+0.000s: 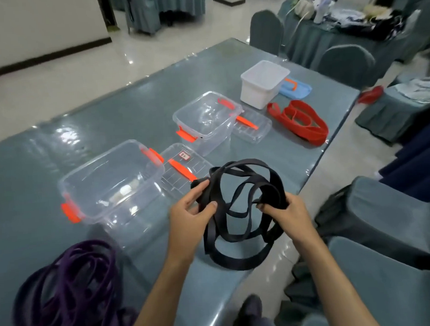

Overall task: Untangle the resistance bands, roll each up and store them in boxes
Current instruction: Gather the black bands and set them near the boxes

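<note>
Now black band looped between hands; left hand pinches it; right hand grips it.

Black band between left hand and right hand: matt, rubbery-looking flat strap, no shine. Purple band near-left of the left hand: same matt finish, slightly velvety look. Red band far beyond the right hand: matt, smooth. Two clear boxes ahead of the left hand: glossy transparent plastic, orange plastic latches. White box further out: opaque semi-matt plastic. Surface: grey-blue cloth under a glossy clear film, wrinkled, strong glare. Floor: polished, reflective.
</note>
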Demonstrator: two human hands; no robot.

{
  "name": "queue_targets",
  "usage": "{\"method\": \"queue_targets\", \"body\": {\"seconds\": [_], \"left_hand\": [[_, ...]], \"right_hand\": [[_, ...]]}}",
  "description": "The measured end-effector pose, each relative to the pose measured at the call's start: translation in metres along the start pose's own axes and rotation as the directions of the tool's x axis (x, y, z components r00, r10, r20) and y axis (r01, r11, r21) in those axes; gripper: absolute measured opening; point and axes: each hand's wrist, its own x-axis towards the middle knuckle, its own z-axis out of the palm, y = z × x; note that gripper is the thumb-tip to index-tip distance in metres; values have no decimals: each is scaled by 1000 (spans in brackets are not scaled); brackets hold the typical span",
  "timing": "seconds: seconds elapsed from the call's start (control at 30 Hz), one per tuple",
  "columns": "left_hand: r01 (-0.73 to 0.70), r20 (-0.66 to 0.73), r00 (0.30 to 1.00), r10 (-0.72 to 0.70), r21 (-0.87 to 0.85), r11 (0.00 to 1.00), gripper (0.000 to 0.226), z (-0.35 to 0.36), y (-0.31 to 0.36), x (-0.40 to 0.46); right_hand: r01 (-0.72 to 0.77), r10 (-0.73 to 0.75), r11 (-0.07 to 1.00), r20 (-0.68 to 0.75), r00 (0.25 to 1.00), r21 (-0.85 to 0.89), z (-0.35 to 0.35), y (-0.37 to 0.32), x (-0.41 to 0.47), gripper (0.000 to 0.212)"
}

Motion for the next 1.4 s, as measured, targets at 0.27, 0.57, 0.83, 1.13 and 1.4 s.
{"method": "queue_targets", "body": {"seconds": [0.27,0.57,0.83,1.13,1.4], "left_hand": [[10,-78,997,-6,54,998,54,85,-17,86],[7,-219,975,34,184,983,53,182,-11,197],[152,-324,943,-77,212,965,54,212,-81,239],[403,-328,913,-244,627,666,57,229,-180,211],[366,-239,917,-319,822,437,66,234,-188,196]], "right_hand": [[4,-4,1000,92,996,6,-50,19,131,7],[112,-87,989,225,971,-100,-103,11,289,14],[133,-17,948,371,928,-289,-112,52,366,22],[261,329,669,592,735,-696,-116,106,383,32],[267,318,695,618,719,-668,-114,90,370,129]]}}
